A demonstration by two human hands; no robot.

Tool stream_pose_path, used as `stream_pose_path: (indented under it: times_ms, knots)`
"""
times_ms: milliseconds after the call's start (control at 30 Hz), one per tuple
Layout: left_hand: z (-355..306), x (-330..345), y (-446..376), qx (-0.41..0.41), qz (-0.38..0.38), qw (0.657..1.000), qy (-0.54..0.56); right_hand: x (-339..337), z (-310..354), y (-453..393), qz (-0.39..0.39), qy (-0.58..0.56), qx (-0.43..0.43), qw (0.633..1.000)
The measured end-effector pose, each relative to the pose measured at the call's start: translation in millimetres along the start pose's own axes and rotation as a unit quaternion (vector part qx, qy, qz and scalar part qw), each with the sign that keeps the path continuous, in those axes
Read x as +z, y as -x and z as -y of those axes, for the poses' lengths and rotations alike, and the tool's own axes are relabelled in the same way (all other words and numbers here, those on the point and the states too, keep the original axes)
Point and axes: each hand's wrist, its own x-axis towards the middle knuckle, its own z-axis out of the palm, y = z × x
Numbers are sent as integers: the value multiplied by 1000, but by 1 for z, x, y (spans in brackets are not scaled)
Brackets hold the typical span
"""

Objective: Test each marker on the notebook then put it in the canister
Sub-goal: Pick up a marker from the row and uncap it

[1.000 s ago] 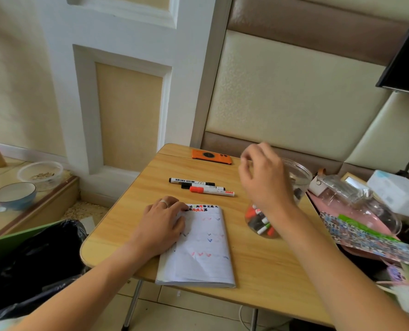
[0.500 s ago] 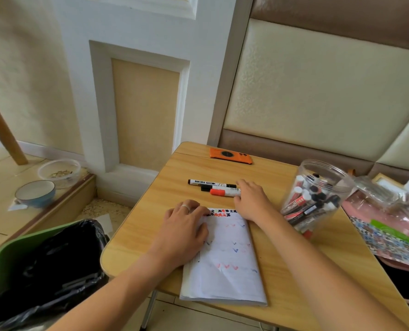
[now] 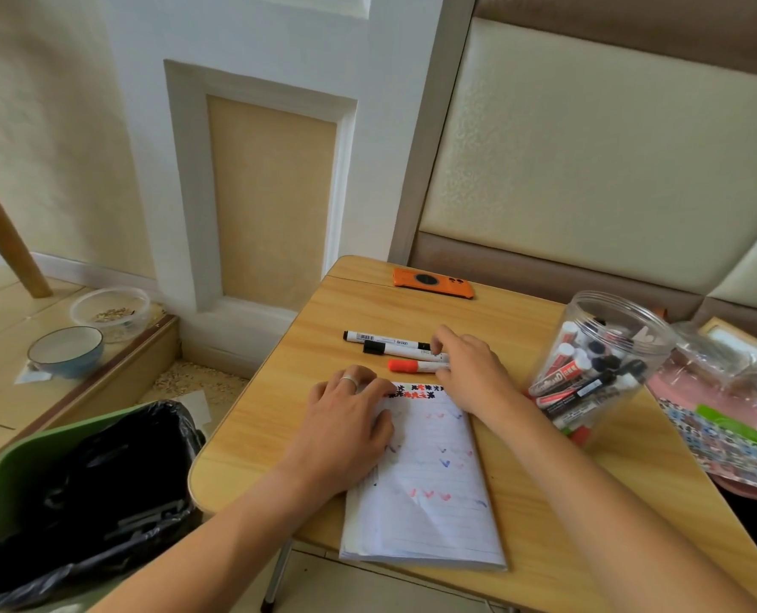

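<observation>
Three markers lie side by side on the wooden table (image 3: 567, 502): a black-capped one (image 3: 381, 339) farthest back, a second black-capped one (image 3: 390, 348) in the middle, and a red-capped one (image 3: 407, 365) nearest. My right hand (image 3: 469, 373) covers their right ends, with fingertips touching the middle and red markers; a grip is hidden. My left hand (image 3: 350, 426) lies flat on the open notebook (image 3: 434, 480), which carries coloured tick marks. The clear canister (image 3: 598, 369) stands to the right with several markers inside.
An orange phone (image 3: 433, 282) lies at the table's far edge. Pink plastic clutter (image 3: 721, 391) crowds the right side. A green bin with a black bag (image 3: 80, 488) stands left of the table. A blue bowl (image 3: 65, 351) and a clear tub (image 3: 110, 309) sit on the floor step.
My right hand left the canister, swung left and came down onto the ends of the lying markers. My left hand stayed on the notebook. The camera view shifted.
</observation>
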Motion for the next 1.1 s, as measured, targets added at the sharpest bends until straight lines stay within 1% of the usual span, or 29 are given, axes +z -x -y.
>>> stream_pose_path:
  times_ms: [167, 300, 400, 467, 533, 633, 733, 800, 833, 967, 1100]
  knots:
    - [-1, -1, 0, 4, -7, 1000, -1, -8, -2, 3, 21, -2, -5, 1000]
    - [-4, -4, 1, 5, -27, 1000, 3, -15, 1, 9, 15, 29, -21, 999]
    - [-4, -5, 2, 8, -52, 998, 20, -22, 7, 18, -36, 79, -75, 993]
    - [-4, -5, 3, 13, -60, 997, 50, -24, 12, 28, -60, 88, -122, 987]
    - [-4, -5, 3, 26, -67, 995, 70, -22, 18, 42, -55, 77, -161, 982]
    - [-4, -4, 2, 62, -82, 993, 63, -15, 21, 60, -46, 55, -198, 978]
    - [-1, 0, 1, 63, -78, 993, 66, -7, 17, 70, -52, 19, -219, 974]
    - [0, 0, 1, 77, -77, 992, 64, -2, 17, 73, -46, 21, -231, 972]
    - [-1, -1, 2, 88, -74, 991, 66, 1, 19, 74, -52, 27, -237, 970]
    - [-4, -7, 2, 103, -55, 988, 100, 11, 23, 77, -127, 26, -254, 959]
    - [-2, -6, 0, 102, -78, 988, 86, 12, 29, 82, -139, 15, -242, 960]
